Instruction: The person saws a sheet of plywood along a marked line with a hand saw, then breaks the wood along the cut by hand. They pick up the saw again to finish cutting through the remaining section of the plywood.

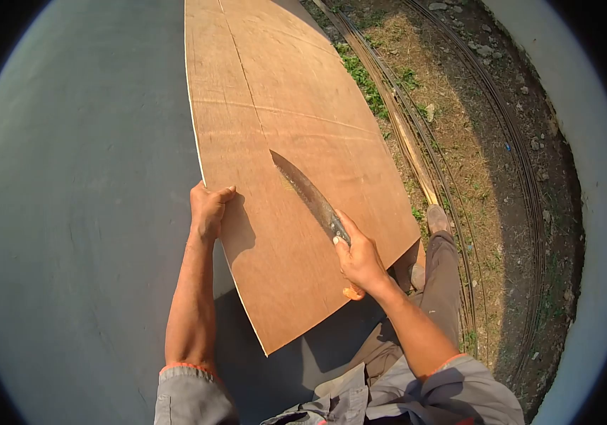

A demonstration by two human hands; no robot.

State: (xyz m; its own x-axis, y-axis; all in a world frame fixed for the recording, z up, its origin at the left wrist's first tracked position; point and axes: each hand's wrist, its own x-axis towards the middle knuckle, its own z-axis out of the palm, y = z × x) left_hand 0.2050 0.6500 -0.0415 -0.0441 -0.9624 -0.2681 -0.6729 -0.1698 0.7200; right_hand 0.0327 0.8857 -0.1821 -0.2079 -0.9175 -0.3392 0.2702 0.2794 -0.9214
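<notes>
A large sheet of brown plywood [317,170] stretches away in front of me. My left hand [209,207] grips its left edge, thumb on top and fingers curled beneath, mostly hidden. In my right hand [361,258] is a hand saw [307,190], held by its handle, whose orange end shows below the palm. The curved, toothed blade lies over the sheet and points up and to the left. A thin dark cut line [239,64] runs from the far edge down to near the blade's tip.
A smooth grey surface [91,212] fills the left side. On the right, long metal rods [452,163] and a wooden strip [416,159] lie along rough ground with grass and stones. My shoe [438,219] is beside the sheet's right corner. A pale wall [593,142] curves at the far right.
</notes>
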